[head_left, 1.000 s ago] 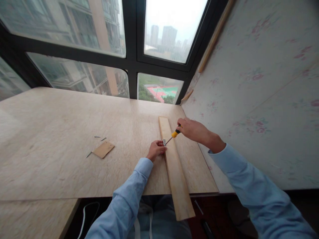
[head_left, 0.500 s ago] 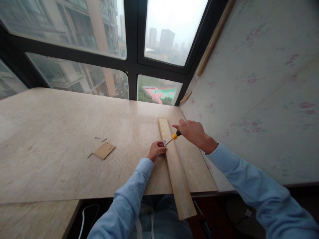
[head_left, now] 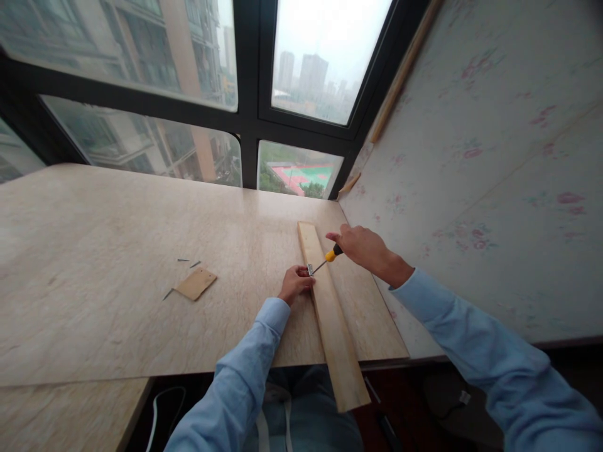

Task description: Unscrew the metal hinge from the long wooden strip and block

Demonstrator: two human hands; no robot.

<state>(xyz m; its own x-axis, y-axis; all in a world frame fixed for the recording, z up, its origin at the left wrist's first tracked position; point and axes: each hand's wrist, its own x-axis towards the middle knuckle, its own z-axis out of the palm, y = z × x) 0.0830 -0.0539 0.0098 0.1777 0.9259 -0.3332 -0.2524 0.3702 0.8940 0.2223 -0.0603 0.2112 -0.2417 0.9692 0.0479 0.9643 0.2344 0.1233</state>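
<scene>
A long wooden board (head_left: 332,314) lies on the stone-patterned ledge, its near end jutting past the front edge. My right hand (head_left: 365,248) is closed round the black and yellow handle of a screwdriver (head_left: 331,255). The shaft slants down and left, its tip at a small metal bracket (head_left: 309,269) by the board's left edge. My left hand (head_left: 296,284) pinches this bracket against the board with fingers and thumb. Whether a screw sits under the tip is too small to tell.
On the ledge (head_left: 117,220) to the left lie a small brown plate with holes (head_left: 196,284) and several screws or nails (head_left: 183,260). A flowered wall (head_left: 471,188) rises close on the right. Dark window frames (head_left: 249,150) stand behind. A white cable (head_left: 155,408) hangs below the front edge.
Both hands, the screwdriver and the board keep nearly the same places. The whole view has shifted very slightly.
</scene>
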